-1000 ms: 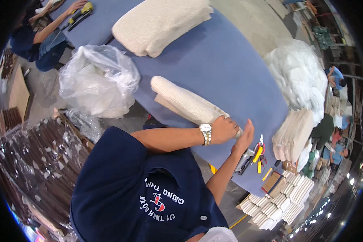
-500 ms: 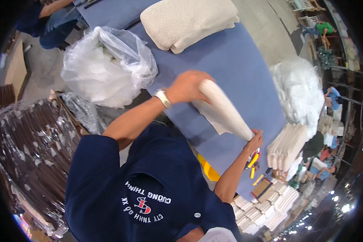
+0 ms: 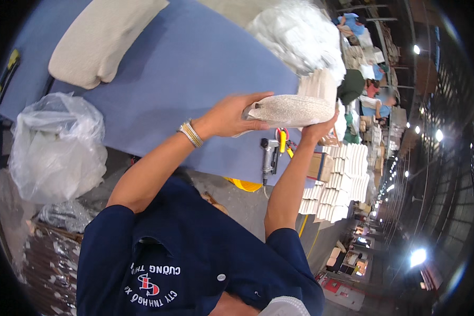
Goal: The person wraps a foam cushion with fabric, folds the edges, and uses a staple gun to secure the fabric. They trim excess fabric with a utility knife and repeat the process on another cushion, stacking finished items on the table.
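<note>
Between my two hands is a cream fabric-covered pad (image 3: 292,109), raised above a blue-covered table (image 3: 195,79) with a narrow side facing up. My left hand (image 3: 239,113) grips its left end, thumb and fingers on opposite sides. A small dark spot shows on the pad beside those fingers. My right hand (image 3: 320,129) holds the right end from below, its fingers partly hidden by the pad. Under the pad lie a grey metal hand tool (image 3: 268,158) with a hose and a yellow-handled tool (image 3: 283,142).
A large cream cushion (image 3: 105,39) lies at the table's far left. Beyond the left edge sits a clear plastic bag (image 3: 58,147). White plastic sheeting (image 3: 297,34) is heaped at the far side. Stacked cream pieces (image 3: 342,174) stand at the right, beside a small box (image 3: 318,166).
The pad has turned from a slanting position to nearly level, with its narrow side up. Both hands still hold it. My view has swung to the right.
</note>
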`<state>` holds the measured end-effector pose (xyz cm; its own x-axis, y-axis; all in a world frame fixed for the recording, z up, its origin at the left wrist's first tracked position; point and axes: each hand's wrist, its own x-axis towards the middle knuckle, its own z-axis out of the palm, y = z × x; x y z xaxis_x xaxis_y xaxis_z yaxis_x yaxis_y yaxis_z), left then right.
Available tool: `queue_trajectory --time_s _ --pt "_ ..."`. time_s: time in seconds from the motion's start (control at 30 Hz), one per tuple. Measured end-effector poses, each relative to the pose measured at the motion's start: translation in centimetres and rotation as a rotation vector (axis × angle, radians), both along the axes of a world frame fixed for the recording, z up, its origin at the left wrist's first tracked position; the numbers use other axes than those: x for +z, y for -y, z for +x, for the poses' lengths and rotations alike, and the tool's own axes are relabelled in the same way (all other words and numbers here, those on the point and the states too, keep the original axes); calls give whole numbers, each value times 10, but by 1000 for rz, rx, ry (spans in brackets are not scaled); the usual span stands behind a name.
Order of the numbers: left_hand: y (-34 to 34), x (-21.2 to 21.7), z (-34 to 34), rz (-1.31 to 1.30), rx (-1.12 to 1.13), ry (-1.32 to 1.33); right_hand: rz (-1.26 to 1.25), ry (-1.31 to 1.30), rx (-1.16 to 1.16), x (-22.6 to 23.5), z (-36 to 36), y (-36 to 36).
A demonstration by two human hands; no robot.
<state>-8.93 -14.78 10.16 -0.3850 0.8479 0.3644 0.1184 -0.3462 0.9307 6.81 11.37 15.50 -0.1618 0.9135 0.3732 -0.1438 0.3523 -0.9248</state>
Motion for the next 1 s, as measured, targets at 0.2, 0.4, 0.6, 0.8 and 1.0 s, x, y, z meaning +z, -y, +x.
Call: queue_trajectory --time_s 0.2,0.4,0.6,0.8,1.0 --pt "-15 45 34 -127 218 -371 -268 -251 103 18 9 2" --pt "-9 78 58 186 371 -340 -71 -164 59 -75 8 -9" --pt "3 77 59 -31 299 -224 -166 -51 358 -7 -23 60" --pt "20 100 38 -208 264 -152 81 185 339 33 -53 93" --pt "30 98 16 -143 312 -318 234 371 455 39 -69 94"
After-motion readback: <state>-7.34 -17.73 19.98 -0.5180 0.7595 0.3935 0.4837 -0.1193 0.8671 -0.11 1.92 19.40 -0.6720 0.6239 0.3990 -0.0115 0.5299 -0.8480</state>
